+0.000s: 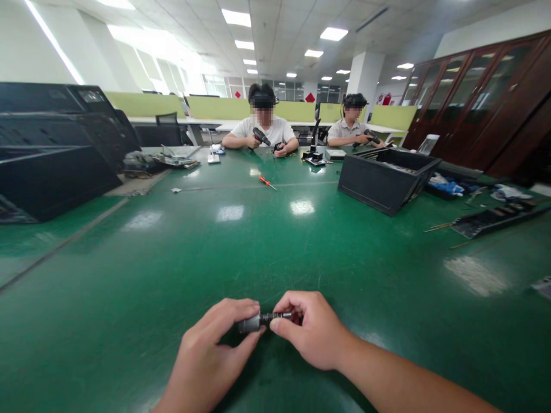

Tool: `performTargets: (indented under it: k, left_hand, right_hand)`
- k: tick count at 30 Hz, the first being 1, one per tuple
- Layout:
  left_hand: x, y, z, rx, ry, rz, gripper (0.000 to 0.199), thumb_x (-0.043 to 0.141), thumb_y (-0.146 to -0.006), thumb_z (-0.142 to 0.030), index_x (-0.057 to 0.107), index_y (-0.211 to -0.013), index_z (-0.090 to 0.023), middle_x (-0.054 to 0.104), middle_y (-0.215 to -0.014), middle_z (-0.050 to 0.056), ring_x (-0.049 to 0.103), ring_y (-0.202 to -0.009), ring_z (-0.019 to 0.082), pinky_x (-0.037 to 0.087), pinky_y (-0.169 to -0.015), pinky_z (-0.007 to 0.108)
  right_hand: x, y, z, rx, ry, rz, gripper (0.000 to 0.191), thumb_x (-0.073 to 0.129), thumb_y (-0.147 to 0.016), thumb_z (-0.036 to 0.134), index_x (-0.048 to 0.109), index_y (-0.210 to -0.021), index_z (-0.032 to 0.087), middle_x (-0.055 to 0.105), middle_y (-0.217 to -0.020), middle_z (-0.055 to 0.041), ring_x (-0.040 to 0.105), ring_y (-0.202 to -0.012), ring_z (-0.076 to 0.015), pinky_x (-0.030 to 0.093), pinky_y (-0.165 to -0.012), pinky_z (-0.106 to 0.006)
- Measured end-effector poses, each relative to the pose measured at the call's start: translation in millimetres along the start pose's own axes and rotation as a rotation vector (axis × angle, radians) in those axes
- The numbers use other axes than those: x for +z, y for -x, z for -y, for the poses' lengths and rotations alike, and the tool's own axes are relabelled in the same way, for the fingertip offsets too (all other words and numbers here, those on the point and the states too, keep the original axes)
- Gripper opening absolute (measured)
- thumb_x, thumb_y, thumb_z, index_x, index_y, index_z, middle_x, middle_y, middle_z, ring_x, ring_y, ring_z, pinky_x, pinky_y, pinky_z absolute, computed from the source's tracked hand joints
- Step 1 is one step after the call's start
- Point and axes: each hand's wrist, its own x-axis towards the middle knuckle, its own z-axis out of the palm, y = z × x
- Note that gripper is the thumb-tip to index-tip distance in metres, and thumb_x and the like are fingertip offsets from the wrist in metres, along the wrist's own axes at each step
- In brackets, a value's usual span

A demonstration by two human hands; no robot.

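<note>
Low in the middle of the head view, I hold a small motor-like part with a grey metal cylinder (249, 324) and a thin dark shaft with ridges or rings along it. My left hand (217, 341) is closed on the cylinder, thumb below and fingers above. At the shaft end, my right hand (312, 330) pinches with thumb and forefinger. Its other fingers are curled in, and the far tip of the shaft is partly hidden by them. The part lies roughly level, just over the green table (241, 252).
An orange-handled screwdriver (267, 182) lies further back. A black bin (370, 180) stands at right, near a dark metal strip (495, 221). Black casings (55, 166) and loose circuit parts (167, 159) are at left. Across the table, two people (262, 129) hold power drills.
</note>
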Motion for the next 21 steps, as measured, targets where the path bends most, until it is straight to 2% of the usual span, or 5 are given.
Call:
performTargets:
  k: [15,21]
  left_hand:
    - [-2.3,-1.9,-0.7,0.003,-0.005,0.008,0.013,0.068,-0.087,-0.023,0.071,-0.1,-0.022,0.076,-0.095,0.005,0.075,-0.085,0.019,0.063,-0.079,0.028]
    - [-2.0,-2.0,-0.8,0.01,0.015,-0.002,0.015,0.068,-0.087,-0.021,0.071,-0.101,-0.023,0.076,-0.096,0.004,0.075,-0.087,0.019,0.063,-0.077,0.026]
  right_hand:
    - [-0.9,0.1,-1.7,-0.007,0.003,0.005,0.001,0.068,-0.078,0.017,0.068,-0.077,0.017,0.058,-0.061,0.0034,0.05,-0.056,-0.011,0.036,-0.056,-0.023]
    - [-1.4,-0.7,0.0,-0.008,-0.002,0.006,0.002,0.068,-0.078,0.017,0.067,-0.077,0.017,0.058,-0.061,0.0036,0.05,-0.056,-0.0108,0.037,-0.056,-0.023]
